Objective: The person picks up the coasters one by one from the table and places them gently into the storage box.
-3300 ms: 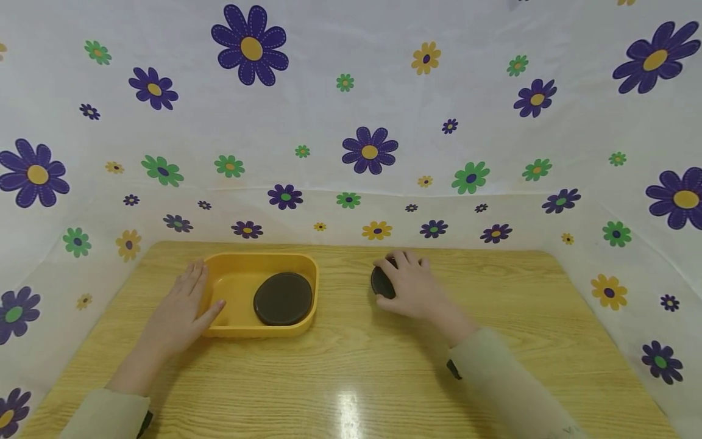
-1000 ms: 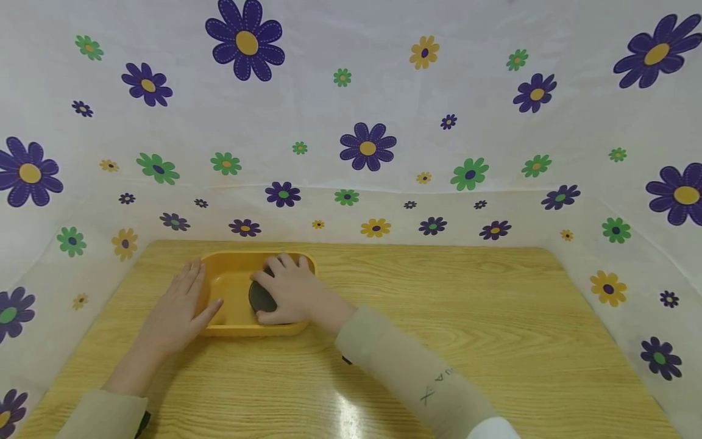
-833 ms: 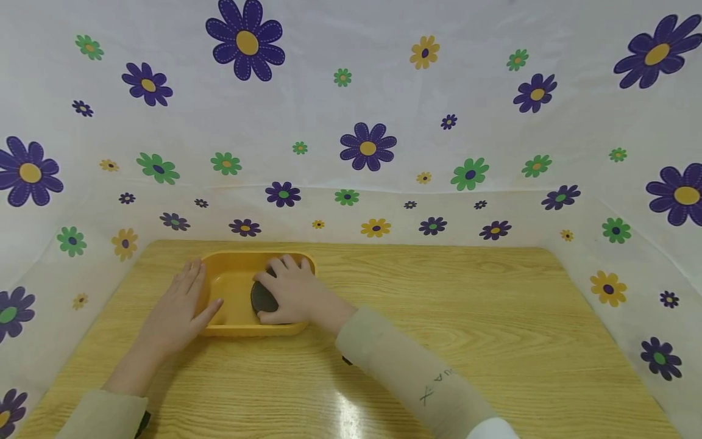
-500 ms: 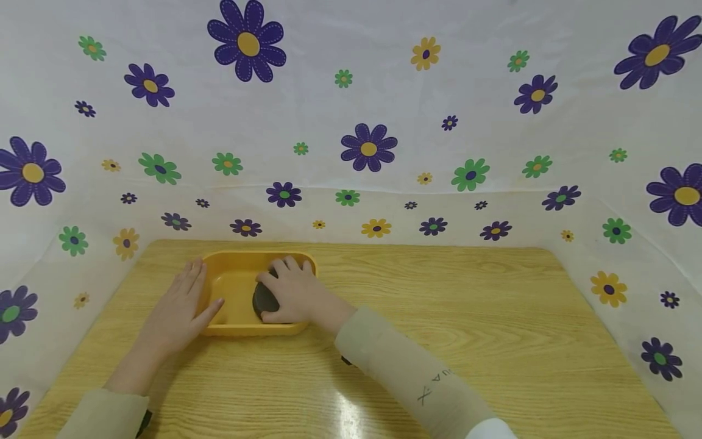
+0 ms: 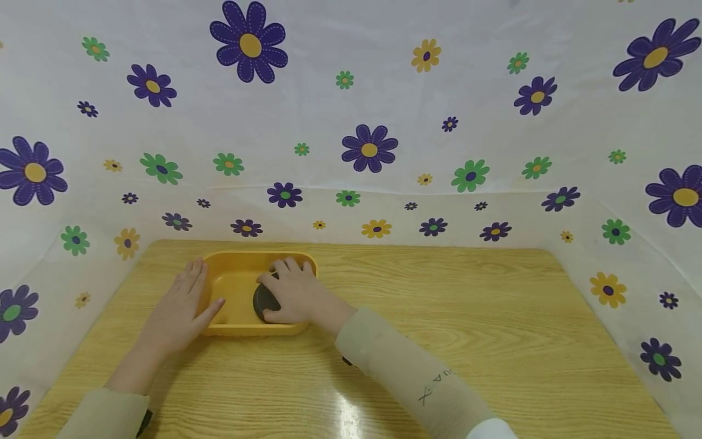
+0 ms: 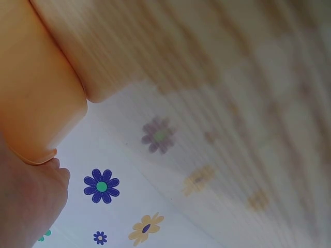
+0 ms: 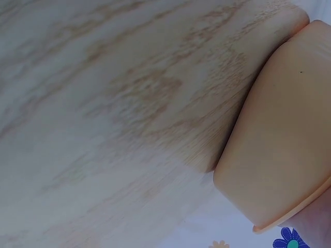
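A yellow plastic tray [image 5: 234, 299] stands at the back left of the table. My left hand [image 5: 177, 310] rests along its left side, fingers straight and thumb over the rim. Inside the tray's right half, my right hand [image 5: 296, 294] grips a flat black disc [image 5: 264, 302] from above, thumb at the near edge and fingers at the far one. My palm hides much of the disc; no second disc shows. The left wrist view has the tray's outer wall [image 6: 44, 77] beside the hand. From the right wrist, the opposite wall [image 7: 276, 134] covers most of the hand.
Wood-grain tabletop [image 5: 450, 317] extends to the right of the tray and in front of it. A white flower-printed cloth [image 5: 307, 116] encloses the back and both sides, close behind the tray.
My right hand has brought a black disc from the table leftward into the tray, where another disc lay visible. During the last second it shifts slightly right; my left hand stays put.
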The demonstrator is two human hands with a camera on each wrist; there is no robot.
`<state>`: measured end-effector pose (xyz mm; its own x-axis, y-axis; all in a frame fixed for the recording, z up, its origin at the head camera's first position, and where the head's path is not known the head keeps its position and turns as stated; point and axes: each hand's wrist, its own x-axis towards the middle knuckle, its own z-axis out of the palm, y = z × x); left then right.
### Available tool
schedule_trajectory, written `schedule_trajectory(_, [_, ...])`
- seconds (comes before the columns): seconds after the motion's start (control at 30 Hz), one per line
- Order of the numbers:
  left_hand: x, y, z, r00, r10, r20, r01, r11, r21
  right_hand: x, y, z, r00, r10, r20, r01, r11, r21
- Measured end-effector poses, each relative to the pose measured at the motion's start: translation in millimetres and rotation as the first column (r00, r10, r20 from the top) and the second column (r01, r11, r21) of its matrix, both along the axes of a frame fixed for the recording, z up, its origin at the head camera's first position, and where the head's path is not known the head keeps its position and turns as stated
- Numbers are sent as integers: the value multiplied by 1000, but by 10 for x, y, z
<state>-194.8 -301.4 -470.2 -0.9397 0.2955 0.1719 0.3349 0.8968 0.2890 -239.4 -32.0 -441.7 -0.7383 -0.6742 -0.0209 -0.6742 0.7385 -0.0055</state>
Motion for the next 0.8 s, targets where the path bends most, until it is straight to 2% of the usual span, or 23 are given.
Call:
schedule_trajectory(0.27, [6, 6, 18, 1000, 4, 6, -4, 1000, 3, 20, 57, 41, 999, 30, -30, -30, 999, -9])
schedule_trajectory(0.5, [3, 0, -3, 1000, -8, -23, 8, 1000, 4, 45, 187, 98, 996, 51, -75, -53, 998, -23])
schedule_trajectory(0.67, [2, -5, -11, 999, -20, -43, 20, 1000, -20, 47, 327, 143, 996, 54, -71, -57, 998, -40])
schedule_trajectory(0.8, [-3, -2, 13, 999, -21, -31, 20, 999, -51, 38, 469, 175, 998, 44, -54, -47, 997, -56])
